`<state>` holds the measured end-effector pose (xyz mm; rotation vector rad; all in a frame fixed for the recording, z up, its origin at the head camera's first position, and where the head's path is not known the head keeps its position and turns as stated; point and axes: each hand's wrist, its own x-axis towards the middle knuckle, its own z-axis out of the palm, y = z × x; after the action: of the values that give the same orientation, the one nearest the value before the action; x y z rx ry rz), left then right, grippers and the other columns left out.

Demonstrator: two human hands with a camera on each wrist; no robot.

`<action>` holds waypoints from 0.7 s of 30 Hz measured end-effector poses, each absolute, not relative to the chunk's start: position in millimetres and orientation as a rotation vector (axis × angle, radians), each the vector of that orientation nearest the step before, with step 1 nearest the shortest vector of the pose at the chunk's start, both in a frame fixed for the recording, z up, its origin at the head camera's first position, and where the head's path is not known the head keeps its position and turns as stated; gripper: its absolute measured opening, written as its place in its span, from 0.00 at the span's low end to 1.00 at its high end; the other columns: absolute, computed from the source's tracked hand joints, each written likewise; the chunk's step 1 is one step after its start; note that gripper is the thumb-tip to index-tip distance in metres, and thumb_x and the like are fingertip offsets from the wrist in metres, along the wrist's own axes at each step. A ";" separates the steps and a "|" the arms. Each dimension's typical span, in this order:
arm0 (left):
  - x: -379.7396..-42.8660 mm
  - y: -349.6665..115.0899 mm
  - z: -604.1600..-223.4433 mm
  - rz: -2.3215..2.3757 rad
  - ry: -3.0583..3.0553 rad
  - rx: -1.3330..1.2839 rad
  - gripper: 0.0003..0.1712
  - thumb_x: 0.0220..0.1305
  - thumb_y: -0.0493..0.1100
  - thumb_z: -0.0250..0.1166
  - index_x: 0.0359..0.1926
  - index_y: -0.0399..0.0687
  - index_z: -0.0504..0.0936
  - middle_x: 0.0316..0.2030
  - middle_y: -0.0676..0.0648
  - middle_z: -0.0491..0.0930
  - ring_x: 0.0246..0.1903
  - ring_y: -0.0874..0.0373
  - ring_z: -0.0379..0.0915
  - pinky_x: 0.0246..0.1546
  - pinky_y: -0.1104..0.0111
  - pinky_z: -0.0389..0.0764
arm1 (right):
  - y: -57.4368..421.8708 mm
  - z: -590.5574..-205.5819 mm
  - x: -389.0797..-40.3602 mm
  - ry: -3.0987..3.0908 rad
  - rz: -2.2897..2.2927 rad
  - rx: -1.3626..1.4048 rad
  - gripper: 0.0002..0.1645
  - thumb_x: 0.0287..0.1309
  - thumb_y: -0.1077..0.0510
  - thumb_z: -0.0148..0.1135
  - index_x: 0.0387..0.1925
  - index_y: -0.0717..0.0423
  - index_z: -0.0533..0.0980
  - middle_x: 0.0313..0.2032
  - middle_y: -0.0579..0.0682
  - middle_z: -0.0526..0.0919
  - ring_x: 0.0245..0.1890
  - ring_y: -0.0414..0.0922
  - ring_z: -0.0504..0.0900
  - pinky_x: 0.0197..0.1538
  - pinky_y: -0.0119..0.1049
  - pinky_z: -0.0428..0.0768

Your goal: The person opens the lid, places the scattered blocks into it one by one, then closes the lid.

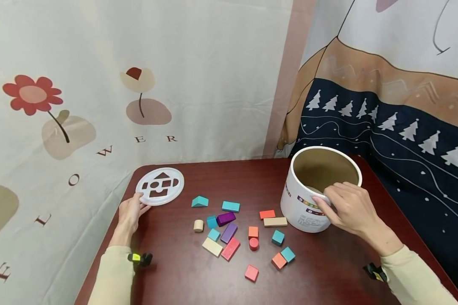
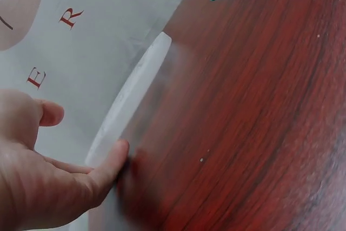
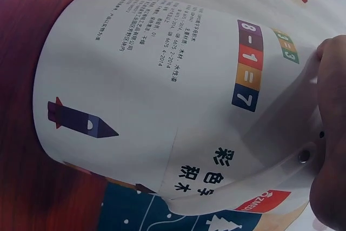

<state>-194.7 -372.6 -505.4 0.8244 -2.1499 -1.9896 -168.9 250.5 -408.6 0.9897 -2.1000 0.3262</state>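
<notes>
In the head view, my left hand (image 1: 129, 214) is at the near left edge of a round white lid (image 1: 175, 195) with cut-out shapes. In the left wrist view, the lid (image 2: 132, 96) shows edge-on, pinched between thumb and finger. My right hand (image 1: 349, 207) grips the near right rim of a white bucket (image 1: 299, 207), fingers over the rim, thumb outside. The bucket stands upright at the table's back right, its mouth uncovered. In the right wrist view, the bucket's printed side (image 3: 124, 90) fills most of the picture; part of the right hand (image 3: 332, 133) shows at the edge.
Several coloured blocks lie scattered mid-table, among them a teal triangular block (image 1: 200, 201), a purple block (image 1: 226, 219), a red cylinder (image 1: 253, 244) and a beige block (image 1: 275, 222) close beside the bucket. Printed curtains (image 1: 213, 84) hang behind the dark red table (image 1: 198, 275).
</notes>
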 end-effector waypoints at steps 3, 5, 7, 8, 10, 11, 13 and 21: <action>-192.4 -373.9 -502.2 -1.881 -2.279 0.825 0.41 0.79 0.53 0.48 0.76 0.23 0.56 0.71 0.29 0.63 0.65 0.45 0.67 0.58 0.66 0.78 | 250.5 -409.8 -167.5 -2.118 0.321 0.974 0.27 0.71 0.40 0.51 0.19 0.50 0.71 0.14 0.43 0.68 0.16 0.40 0.62 0.18 0.35 0.62; -189.7 -374.5 -498.7 -1.757 -2.403 0.819 0.43 0.79 0.56 0.47 0.76 0.23 0.58 0.70 0.29 0.64 0.65 0.45 0.68 0.61 0.63 0.77 | 250.2 -410.2 -167.2 -2.125 0.319 0.969 0.28 0.71 0.39 0.50 0.19 0.50 0.71 0.14 0.44 0.69 0.16 0.40 0.63 0.18 0.35 0.62; -186.6 -374.8 -494.6 -1.650 -2.511 0.804 0.44 0.78 0.59 0.46 0.76 0.24 0.60 0.71 0.29 0.64 0.64 0.44 0.70 0.63 0.60 0.75 | 249.9 -410.2 -167.3 -2.127 0.314 0.965 0.28 0.71 0.39 0.50 0.19 0.50 0.71 0.14 0.44 0.69 0.16 0.40 0.63 0.18 0.36 0.62; -184.8 -374.6 -492.2 -1.590 -2.567 0.796 0.45 0.78 0.60 0.46 0.76 0.25 0.60 0.71 0.29 0.64 0.63 0.43 0.70 0.65 0.57 0.73 | 249.7 -410.2 -167.5 -2.124 0.311 0.962 0.28 0.71 0.39 0.50 0.19 0.50 0.71 0.14 0.44 0.69 0.16 0.40 0.63 0.18 0.36 0.62; -181.9 -374.1 -487.6 -1.470 -2.674 0.776 0.46 0.78 0.62 0.44 0.77 0.26 0.59 0.72 0.28 0.62 0.64 0.39 0.68 0.67 0.51 0.68 | 249.2 -410.1 -168.1 -2.119 0.308 0.957 0.28 0.71 0.39 0.50 0.18 0.50 0.71 0.14 0.44 0.69 0.16 0.40 0.63 0.18 0.35 0.62; -180.8 -373.6 -485.5 -1.412 -2.721 0.760 0.47 0.78 0.63 0.44 0.77 0.26 0.58 0.73 0.27 0.61 0.66 0.37 0.65 0.68 0.48 0.66 | 248.9 -410.2 -168.5 -2.115 0.307 0.953 0.28 0.70 0.39 0.50 0.18 0.50 0.70 0.13 0.44 0.69 0.16 0.40 0.63 0.17 0.35 0.61; -179.6 -370.9 -482.8 -1.283 -2.790 0.707 0.47 0.77 0.63 0.45 0.78 0.28 0.57 0.73 0.27 0.60 0.68 0.33 0.59 0.69 0.44 0.61 | 248.2 -410.5 -169.1 -2.108 0.301 0.943 0.28 0.70 0.39 0.51 0.17 0.49 0.70 0.13 0.44 0.68 0.15 0.40 0.62 0.17 0.35 0.61; -189.3 -340.8 -481.9 -0.954 -2.744 0.154 0.44 0.73 0.56 0.60 0.78 0.34 0.60 0.73 0.28 0.60 0.69 0.31 0.53 0.67 0.38 0.58 | 245.9 -413.5 -171.3 -2.070 0.302 0.916 0.29 0.67 0.39 0.52 0.14 0.48 0.67 0.12 0.44 0.66 0.14 0.41 0.61 0.15 0.35 0.59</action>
<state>-189.3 -340.8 -481.9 0.1540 -2.7439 -0.9545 -171.3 245.9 -413.5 0.9161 -2.0705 0.3019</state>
